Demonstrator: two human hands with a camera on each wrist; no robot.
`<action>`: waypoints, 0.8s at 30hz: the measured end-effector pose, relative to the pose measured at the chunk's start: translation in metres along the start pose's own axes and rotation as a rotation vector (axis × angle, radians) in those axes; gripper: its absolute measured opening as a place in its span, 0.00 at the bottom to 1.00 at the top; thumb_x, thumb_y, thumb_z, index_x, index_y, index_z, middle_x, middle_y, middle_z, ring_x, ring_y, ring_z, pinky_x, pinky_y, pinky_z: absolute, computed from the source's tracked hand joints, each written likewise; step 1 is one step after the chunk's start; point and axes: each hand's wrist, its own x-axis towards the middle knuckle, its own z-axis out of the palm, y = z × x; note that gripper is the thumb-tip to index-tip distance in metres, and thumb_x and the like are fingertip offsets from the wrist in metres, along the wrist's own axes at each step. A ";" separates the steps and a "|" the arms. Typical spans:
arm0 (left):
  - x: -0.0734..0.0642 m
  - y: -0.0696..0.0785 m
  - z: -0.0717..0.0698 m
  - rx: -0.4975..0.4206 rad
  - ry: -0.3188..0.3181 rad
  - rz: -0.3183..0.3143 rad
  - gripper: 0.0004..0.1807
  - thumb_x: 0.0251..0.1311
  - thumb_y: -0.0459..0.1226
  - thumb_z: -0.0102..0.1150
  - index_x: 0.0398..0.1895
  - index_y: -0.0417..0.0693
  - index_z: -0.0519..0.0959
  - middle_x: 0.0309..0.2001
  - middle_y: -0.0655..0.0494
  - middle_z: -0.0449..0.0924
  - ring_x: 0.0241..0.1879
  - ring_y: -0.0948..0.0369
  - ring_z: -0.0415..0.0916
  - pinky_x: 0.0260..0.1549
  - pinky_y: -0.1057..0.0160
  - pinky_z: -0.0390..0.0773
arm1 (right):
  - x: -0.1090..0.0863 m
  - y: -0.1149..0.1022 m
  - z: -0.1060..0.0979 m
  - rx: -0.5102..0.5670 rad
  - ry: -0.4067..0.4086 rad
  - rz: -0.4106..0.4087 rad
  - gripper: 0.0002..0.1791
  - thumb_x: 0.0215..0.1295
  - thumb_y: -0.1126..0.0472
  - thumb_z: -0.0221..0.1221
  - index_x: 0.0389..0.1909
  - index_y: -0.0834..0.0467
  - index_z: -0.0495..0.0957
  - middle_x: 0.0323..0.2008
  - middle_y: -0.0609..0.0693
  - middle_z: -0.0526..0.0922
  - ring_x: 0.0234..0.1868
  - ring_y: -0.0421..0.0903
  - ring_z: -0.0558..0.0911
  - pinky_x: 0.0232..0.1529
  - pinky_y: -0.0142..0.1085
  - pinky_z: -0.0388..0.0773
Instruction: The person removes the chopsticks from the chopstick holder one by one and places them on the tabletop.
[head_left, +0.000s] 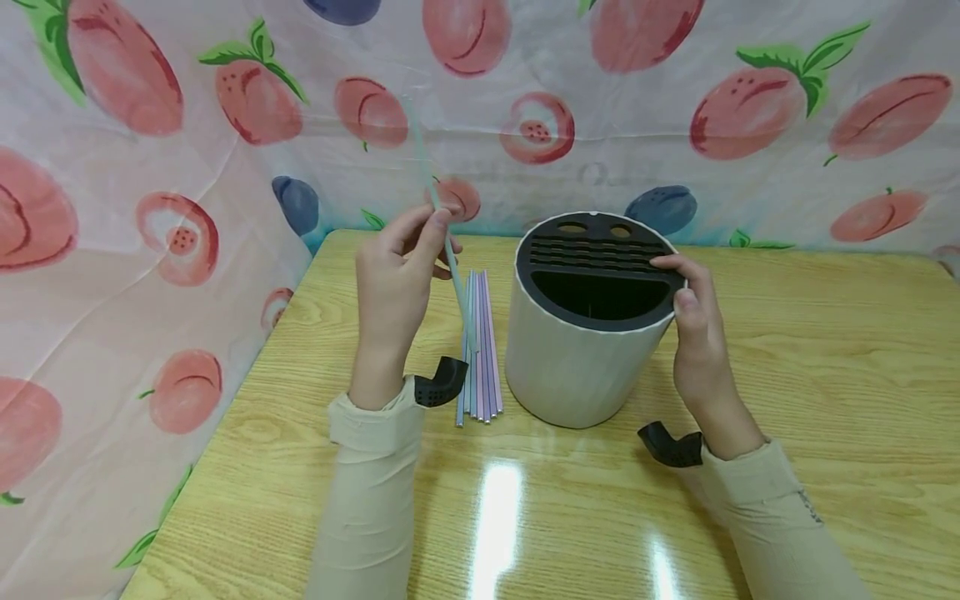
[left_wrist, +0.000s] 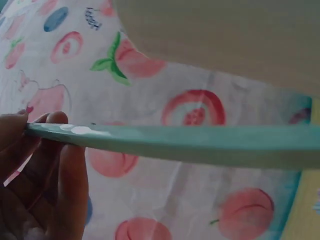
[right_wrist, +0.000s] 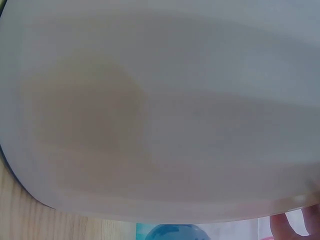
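Note:
My left hand (head_left: 396,275) pinches a slim pale green chopstick (head_left: 457,283) between thumb and fingers. The chopstick slants, one end high toward the backdrop and the other low over several blue, lilac and pink chopsticks (head_left: 486,362) lying side by side on the table. In the left wrist view, the flat-sided green chopstick (left_wrist: 200,142) runs out from the fingertips. Right of these stands a white round utensil holder (head_left: 566,375) with a black top (head_left: 527,283) that has slots, two round holes and a half-round opening. With my right hand (head_left: 697,342) I grip its right rim.
A wood-grain table (head_left: 825,400) lies under everything. Behind it and to the left hangs a peach-print cloth (head_left: 600,167). Each wrist wears a black angled piece, the left one (head_left: 441,382) close beside the lying chopsticks.

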 end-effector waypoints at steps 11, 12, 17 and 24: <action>0.008 -0.058 0.005 0.320 -0.108 -0.134 0.15 0.60 0.51 0.48 0.34 0.53 0.79 0.22 0.61 0.76 0.21 0.65 0.73 0.22 0.69 0.76 | 0.000 0.001 0.000 0.018 0.002 -0.009 0.24 0.67 0.50 0.38 0.58 0.58 0.63 0.61 0.52 0.57 0.60 0.52 0.56 0.58 0.38 0.53; 0.008 -0.060 0.005 0.340 -0.119 -0.152 0.15 0.60 0.50 0.48 0.34 0.52 0.79 0.22 0.61 0.76 0.21 0.64 0.73 0.22 0.69 0.76 | 0.000 0.001 0.000 0.013 0.002 -0.009 0.24 0.67 0.50 0.38 0.58 0.58 0.63 0.61 0.52 0.57 0.60 0.51 0.56 0.58 0.38 0.53; 0.007 -0.074 0.007 0.447 -0.182 -0.233 0.14 0.62 0.49 0.48 0.36 0.53 0.79 0.24 0.59 0.77 0.22 0.59 0.75 0.21 0.68 0.75 | 0.000 -0.001 0.000 -0.006 -0.003 0.001 0.23 0.67 0.51 0.37 0.58 0.57 0.63 0.61 0.52 0.57 0.60 0.51 0.56 0.59 0.38 0.52; 0.005 -0.093 0.009 0.534 -0.259 -0.324 0.13 0.63 0.47 0.47 0.41 0.53 0.78 0.27 0.56 0.79 0.19 0.60 0.74 0.18 0.63 0.72 | 0.000 0.000 0.000 0.003 0.000 0.008 0.23 0.67 0.51 0.37 0.58 0.56 0.63 0.61 0.51 0.57 0.61 0.51 0.56 0.59 0.39 0.52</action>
